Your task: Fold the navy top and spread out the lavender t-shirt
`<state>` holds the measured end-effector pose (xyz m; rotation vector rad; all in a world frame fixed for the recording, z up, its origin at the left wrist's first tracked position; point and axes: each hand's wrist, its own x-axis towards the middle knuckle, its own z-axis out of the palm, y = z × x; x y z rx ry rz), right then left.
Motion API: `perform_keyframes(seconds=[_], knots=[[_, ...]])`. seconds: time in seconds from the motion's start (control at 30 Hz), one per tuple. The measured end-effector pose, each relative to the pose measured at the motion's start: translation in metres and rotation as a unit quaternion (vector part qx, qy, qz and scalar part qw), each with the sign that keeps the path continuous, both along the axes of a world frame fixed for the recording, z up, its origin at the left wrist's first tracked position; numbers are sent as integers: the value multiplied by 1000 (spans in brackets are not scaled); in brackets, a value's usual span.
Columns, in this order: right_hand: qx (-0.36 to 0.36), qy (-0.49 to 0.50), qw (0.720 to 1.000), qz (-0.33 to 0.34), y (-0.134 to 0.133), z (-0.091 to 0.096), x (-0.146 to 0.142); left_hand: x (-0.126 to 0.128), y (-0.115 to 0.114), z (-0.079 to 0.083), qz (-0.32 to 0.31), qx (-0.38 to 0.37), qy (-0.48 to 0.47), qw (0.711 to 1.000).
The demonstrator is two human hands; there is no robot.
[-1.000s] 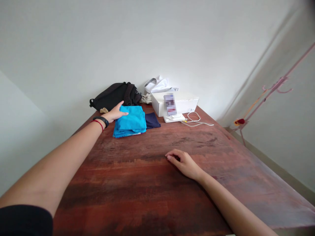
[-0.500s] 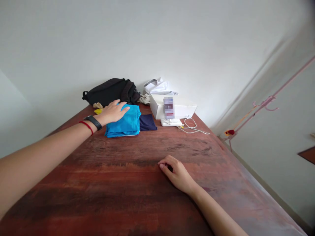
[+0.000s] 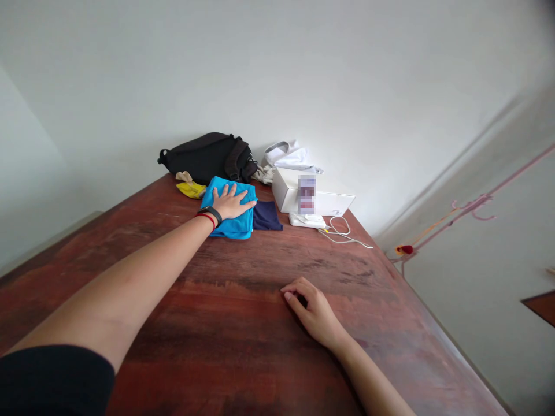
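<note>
My left hand (image 3: 232, 203) lies flat with spread fingers on top of a folded bright blue cloth (image 3: 234, 229), holding nothing. A black band and a red string circle that wrist. A folded navy cloth (image 3: 266, 216) sits against the blue cloth's right side. Nearer me, my right hand (image 3: 314, 311) rests loosely curled on the reddish-brown wooden table (image 3: 225, 271), touching only the wood.
Along the wall are a black bag (image 3: 206, 158), a yellow item (image 3: 191, 189), crumpled white fabric (image 3: 288, 155) and a white box (image 3: 288, 190). A white adapter (image 3: 307, 220) with its cable (image 3: 347, 237) lies in front. The table's edge runs along the right.
My left hand has slid from the blue cloth's left edge onto its top. The view has swung, showing more table at left. My right hand has barely moved.
</note>
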<state>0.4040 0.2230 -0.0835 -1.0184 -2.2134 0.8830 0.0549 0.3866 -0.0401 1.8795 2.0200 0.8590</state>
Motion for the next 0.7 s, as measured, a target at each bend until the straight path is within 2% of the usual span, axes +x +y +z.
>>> perform_keyframes(seconds=[0.13, 0.33, 0.5, 0.7], knots=[[17, -1, 1000, -6, -1, -3, -1, 0, 3, -1, 6, 13, -39, 999], [35, -2, 999, -11, -2, -4, -2, 2, 5, -6, -6, 34, -43, 999], [51, -18, 998, -17, -4, -6, -5, 3, 3, -7, -9, 36, -16, 999], [125, -68, 990, -4, -10, -9, -7, 10, -7, -4, -9, 36, 44, 998]])
